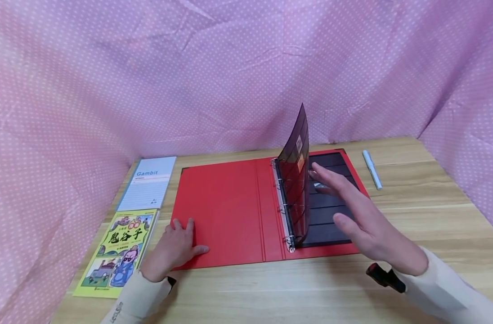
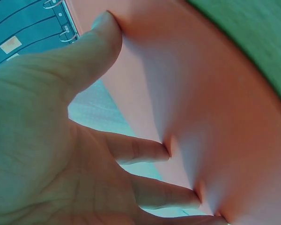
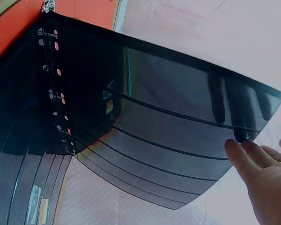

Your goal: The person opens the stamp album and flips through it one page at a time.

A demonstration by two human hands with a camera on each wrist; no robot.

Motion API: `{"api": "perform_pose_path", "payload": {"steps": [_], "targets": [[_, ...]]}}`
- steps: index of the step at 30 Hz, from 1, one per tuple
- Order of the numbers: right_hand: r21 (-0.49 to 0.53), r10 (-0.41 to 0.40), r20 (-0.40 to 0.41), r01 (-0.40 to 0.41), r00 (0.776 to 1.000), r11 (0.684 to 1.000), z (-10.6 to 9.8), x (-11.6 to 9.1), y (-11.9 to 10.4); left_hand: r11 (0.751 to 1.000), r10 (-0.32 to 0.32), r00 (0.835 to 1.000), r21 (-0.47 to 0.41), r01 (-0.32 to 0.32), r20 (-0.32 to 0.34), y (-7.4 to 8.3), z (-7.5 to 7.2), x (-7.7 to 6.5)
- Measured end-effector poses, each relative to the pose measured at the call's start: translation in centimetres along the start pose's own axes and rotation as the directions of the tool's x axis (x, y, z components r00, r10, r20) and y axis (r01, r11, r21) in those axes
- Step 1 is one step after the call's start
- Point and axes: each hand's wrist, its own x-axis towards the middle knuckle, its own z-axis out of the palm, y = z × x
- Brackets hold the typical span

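The page (image 1: 293, 193) stands almost edge-on in the head view, so its strips and small inserts are hard to make out. The right hand (image 1: 360, 220) hides part of the dark sheets (image 1: 327, 225); its grip is released, fingers extended, tips right at the page, though contact is hard to confirm. The left wrist view cuts off part of the left hand (image 1: 177, 245); its grip clasps nothing, spread fingertips resting on the left cover (image 1: 222, 202). The left sleeve (image 1: 141, 290) covers a bit of the comic (image 1: 118, 252). The binder (image 1: 271, 202) lies spread on the counter (image 1: 250, 292), its spine running away from the person; the page rises from the rings (image 1: 280, 184), free edge pointing up.
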Motion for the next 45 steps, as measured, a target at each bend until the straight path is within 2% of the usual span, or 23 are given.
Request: {"api": "perform_pose_path", "payload": {"steps": [4,7,10,12,15,17,20,22,24,28,33,37,39,41,44,45], "targets": [[0.078,-0.036,-0.004,0.036,0.999,0.996,0.5,0.2,0.6,0.999,0.000,1.000,-0.033,0.000,0.005,-0.1,0.0,0.1],[0.057,-0.047,0.020,0.046,0.999,0.997,0.9,0.0,1.0,0.998,0.003,1.000,-0.064,-0.003,-0.001,-0.2,-0.3,0.0],[0.017,-0.010,0.085,0.009,0.996,1.000,1.5,-0.6,1.5,0.995,0.020,0.997,-0.101,-0.027,-0.069,-0.6,-1.2,0.0],[-0.003,0.051,0.149,-0.051,0.988,0.999,2.0,-1.0,1.8,0.990,0.029,0.987,-0.134,-0.051,-0.158,-0.8,-2.1,-0.1],[-0.028,0.139,0.246,-0.137,0.959,0.990,2.8,-1.5,2.4,0.973,0.037,0.952,-0.207,-0.104,-0.303,-1.1,-3.7,-0.2],[-0.059,0.185,0.314,-0.176,0.931,0.983,3.4,-1.8,2.8,0.956,0.030,0.926,-0.260,-0.137,-0.376,-1.2,-4.8,-0.4],[-0.087,0.217,0.412,-0.198,0.885,0.976,4.5,-1.9,3.2,0.932,0.020,0.900,-0.318,-0.174,-0.436,-1.0,-6.1,-0.5],[-0.105,0.242,0.471,-0.219,0.848,0.970,5.1,-2.0,3.4,0.922,0.016,0.896,-0.340,-0.186,-0.445,-0.7,-6.6,-0.5],[-0.114,0.264,0.515,-0.240,0.815,0.964,5.8,-1.9,3.6,0.922,0.025,0.901,-0.339,-0.189,-0.433,-0.2,-6.9,-0.3],[-0.155,0.305,0.564,-0.264,0.768,0.952,6.8,-1.8,3.8,0.946,0.063,0.933,-0.276,-0.168,-0.354,1.3,-6.2,0.6],[-0.214,0.332,0.594,-0.254,0.733,0.943,7.6,-1.7,4.2,0.975,0.102,0.973,-0.175,-0.140,-0.209,3.4,-4.1,2.5],[-0.244,0.321,0.605,-0.214,0.728,0.946,7.6,-1.6,4.4,0.986,0.096,0.990,-0.130,-0.109,-0.101,4.7,-2.7,3.6],[-0.234,0.307,0.599,-0.205,0.740,0.950,7.4,-1.6,4.7,0.989,0.103,0.992,-0.098,-0.110,-0.070,5.1,-2.2,4.0],[-0.222,0.292,0.568,-0.198,0.769,0.955,7.1,-1.4,5.2,0.991,0.114,0.992,-0.071,-0.118,-0.054,5.4,-1.7,4.3],[-0.232,0.307,0.469,-0.220,0.828,0.948,6.2,-1.1,6.5,0.990,0.120,0.992,-0.062,-0.123,-0.048,5.6,-1.4,4.6],[-0.250,0.329,0.441,-0.238,0.835,0.939,5.9,-1.0,7.1,0.991,0.118,0.992,-0.061,-0.121,-0.048,5.6,-1.3,4.6]]}}
